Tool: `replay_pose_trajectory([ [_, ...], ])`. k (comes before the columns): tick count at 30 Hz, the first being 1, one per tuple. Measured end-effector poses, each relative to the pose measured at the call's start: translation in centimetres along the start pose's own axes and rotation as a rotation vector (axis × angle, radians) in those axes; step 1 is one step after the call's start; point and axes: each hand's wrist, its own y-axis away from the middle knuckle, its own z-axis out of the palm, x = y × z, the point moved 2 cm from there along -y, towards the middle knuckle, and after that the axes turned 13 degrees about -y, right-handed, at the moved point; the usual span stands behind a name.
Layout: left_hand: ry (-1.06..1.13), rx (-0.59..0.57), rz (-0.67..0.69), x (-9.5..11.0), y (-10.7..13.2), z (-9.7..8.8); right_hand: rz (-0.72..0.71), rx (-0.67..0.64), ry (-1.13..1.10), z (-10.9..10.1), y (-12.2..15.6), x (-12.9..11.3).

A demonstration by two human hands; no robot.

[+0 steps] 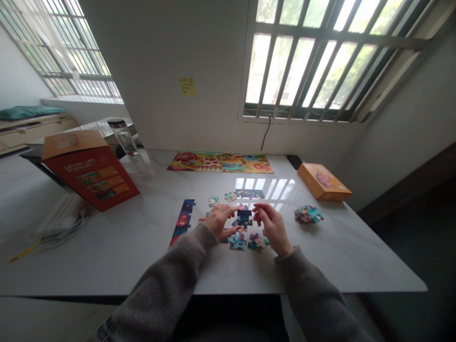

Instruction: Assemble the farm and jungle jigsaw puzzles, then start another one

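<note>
My left hand (221,221) is over the table with thumb and forefinger spread apart. Between its fingertips and my right hand lies a dark blue jigsaw piece (244,216), among other pieces. My right hand (270,224) hovers just right of that piece, its fingers bent and slightly apart, with nothing visible in them. Nearer to me are loose puzzle pieces: a light blue one (237,242) and a green-and-purple one (257,242). Some pieces are partly hidden under my hands. To the left stands out a joined dark blue strip (183,218) with a red figure.
Behind my hands lie a joined blue strip (250,193) and two loose pieces. A finished farm puzzle (221,162) is near the wall. At right are a pile of pieces (308,214), an orange box (323,182) and a phone-like dark object (294,162). A red box (90,175), cables and a glass bottle (124,137) stand left.
</note>
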Motion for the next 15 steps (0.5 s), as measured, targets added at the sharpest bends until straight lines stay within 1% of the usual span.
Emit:
replay_pose_trajectory([
  [2, 0.006, 0.010, -0.013, 0.0, 0.0, 0.1, -0.028, 0.018, -0.005, -0.2, 0.0, -0.1],
  [4, 0.010, 0.017, -0.022, 0.0, 0.1, 0.2, -0.042, 0.006, 0.011, -0.3, 0.0, 0.0],
  [7, 0.018, 0.023, -0.034, 0.0, 0.1, 0.2, -0.046, -0.017, 0.022, -0.4, 0.1, 0.0],
  [11, 0.043, 0.035, -0.018, -0.1, 0.1, 0.2, -0.044, -0.010, -0.012, -0.6, 0.1, -0.2],
  [13, 0.039, 0.037, -0.015, -0.1, 0.1, 0.2, -0.068, -0.051, 0.039, -0.5, 0.1, -0.6],
  [15, 0.019, 0.038, -0.018, -0.3, 0.1, 0.2, -0.140, -0.154, 0.171, -0.1, 0.3, -1.1],
])
